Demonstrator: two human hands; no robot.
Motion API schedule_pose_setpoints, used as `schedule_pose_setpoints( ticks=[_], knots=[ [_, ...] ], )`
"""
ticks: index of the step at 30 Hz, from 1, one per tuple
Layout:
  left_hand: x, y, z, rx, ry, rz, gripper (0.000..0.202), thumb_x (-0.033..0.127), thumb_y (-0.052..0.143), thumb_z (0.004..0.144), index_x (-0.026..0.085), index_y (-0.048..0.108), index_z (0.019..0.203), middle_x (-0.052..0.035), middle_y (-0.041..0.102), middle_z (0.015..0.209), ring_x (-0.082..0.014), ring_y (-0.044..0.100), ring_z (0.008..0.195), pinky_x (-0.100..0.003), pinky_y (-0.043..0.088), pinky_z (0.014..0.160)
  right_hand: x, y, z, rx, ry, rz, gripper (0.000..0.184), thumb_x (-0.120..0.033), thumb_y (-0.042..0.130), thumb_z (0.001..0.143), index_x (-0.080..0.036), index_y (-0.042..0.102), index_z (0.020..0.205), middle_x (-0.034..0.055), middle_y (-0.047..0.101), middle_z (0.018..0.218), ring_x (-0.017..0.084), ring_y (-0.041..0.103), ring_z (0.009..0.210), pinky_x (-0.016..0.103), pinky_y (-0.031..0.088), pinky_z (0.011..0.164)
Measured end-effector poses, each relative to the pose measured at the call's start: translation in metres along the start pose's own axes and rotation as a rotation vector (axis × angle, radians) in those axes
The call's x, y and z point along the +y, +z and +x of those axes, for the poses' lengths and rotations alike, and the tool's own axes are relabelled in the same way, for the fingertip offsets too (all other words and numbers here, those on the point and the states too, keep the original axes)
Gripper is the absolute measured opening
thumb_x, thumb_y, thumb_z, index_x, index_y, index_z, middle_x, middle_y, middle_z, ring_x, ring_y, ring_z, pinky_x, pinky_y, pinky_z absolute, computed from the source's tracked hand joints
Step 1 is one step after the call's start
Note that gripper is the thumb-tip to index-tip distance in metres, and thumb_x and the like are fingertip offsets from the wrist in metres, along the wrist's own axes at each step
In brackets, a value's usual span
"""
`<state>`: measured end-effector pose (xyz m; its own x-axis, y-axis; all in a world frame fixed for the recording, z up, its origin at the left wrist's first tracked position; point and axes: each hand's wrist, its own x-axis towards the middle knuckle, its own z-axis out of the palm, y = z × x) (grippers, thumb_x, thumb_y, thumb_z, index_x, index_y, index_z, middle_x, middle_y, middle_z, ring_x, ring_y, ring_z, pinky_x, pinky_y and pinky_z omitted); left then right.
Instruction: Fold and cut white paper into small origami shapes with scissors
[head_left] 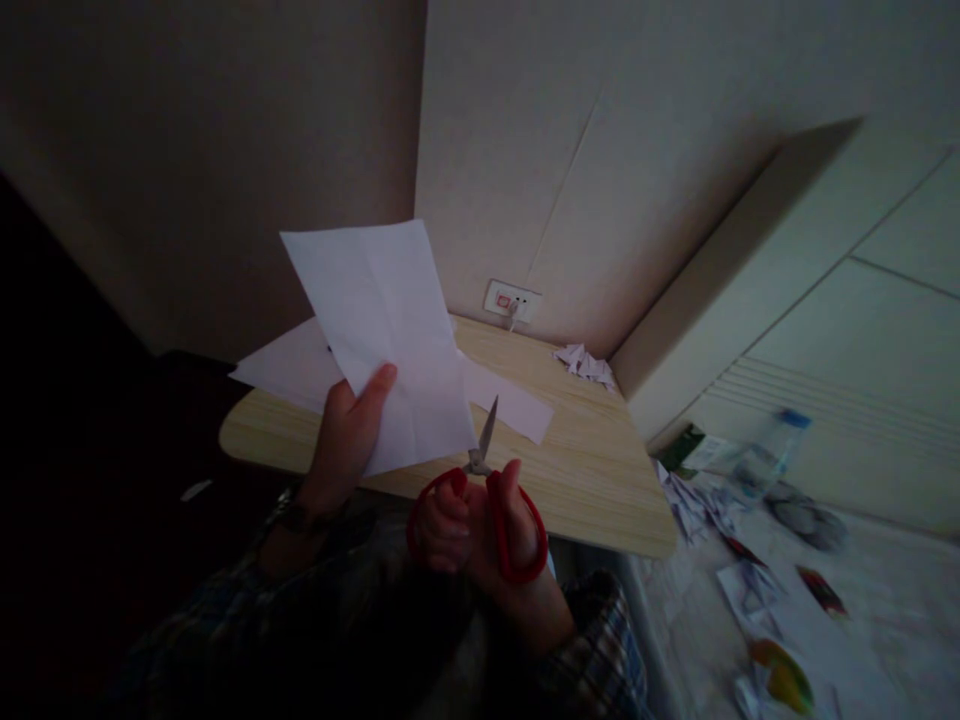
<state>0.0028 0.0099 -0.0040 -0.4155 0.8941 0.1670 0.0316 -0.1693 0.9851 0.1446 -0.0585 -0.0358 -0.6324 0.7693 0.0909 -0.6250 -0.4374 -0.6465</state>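
Note:
My left hand (pixel 358 415) grips a sheet of white paper (pixel 390 310) by its lower left part, thumb on top, and holds it tilted above the table. Fold creases run over the sheet. In my right hand (pixel 480 530) is a pair of scissors (pixel 500 540) with red handles, my fingers and thumb through the loops. Its blades point up and stand apart at the sheet's lower right corner; one blade seems hidden behind the paper. More white paper (pixel 292 365) lies on the table beyond my left hand, and a paper strip (pixel 510 398) lies behind the scissors.
The light wooden table (pixel 600 480) stands against a wall with a socket (pixel 512 301) and plug. Folded paper pieces (pixel 585 365) lie at its back right corner. On the lower surface to the right are a plastic bottle (pixel 772 455), more folded paper (pixel 694 505) and several small items.

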Motion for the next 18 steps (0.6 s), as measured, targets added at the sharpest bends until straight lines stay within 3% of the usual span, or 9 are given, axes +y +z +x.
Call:
schedule_pose_setpoints(
  ticks=[7,13,18],
  knots=[
    [-0.001,-0.001,0.000,0.006,-0.031,0.025,0.042,0.047,0.062,0.075,0.010,0.068,0.093,-0.0076,0.074,0.088,-0.0245,0.065,0.085,-0.032,0.050,0.075,-0.004,0.007,0.002,-0.041,-0.024,-0.022,0.069,-0.087,0.025,0.071,-0.021,0.040,0.061,-0.0055,0.028,0.053,0.009,0.020,0.046,0.022,0.018,0.038],
    [0.000,-0.001,0.000,-0.007,0.002,0.021,0.036,0.044,0.060,0.077,0.011,0.069,0.090,-0.0074,0.074,0.090,-0.0240,0.066,0.089,-0.031,0.051,0.078,-0.007,0.015,0.004,-0.082,-0.062,-0.007,0.064,-0.081,0.029,0.078,-0.020,0.042,0.062,-0.0059,0.028,0.052,0.009,0.020,0.044,0.021,0.019,0.038],
    [0.002,0.000,0.000,0.030,0.026,0.043,0.038,0.044,0.061,0.077,0.010,0.068,0.090,-0.0070,0.073,0.085,-0.0229,0.065,0.084,-0.029,0.051,0.072,-0.007,0.021,0.004,-0.049,-0.083,-0.032,0.061,-0.079,0.036,0.077,-0.020,0.042,0.062,-0.0065,0.028,0.051,0.008,0.020,0.043,0.021,0.021,0.038]
  ],
)
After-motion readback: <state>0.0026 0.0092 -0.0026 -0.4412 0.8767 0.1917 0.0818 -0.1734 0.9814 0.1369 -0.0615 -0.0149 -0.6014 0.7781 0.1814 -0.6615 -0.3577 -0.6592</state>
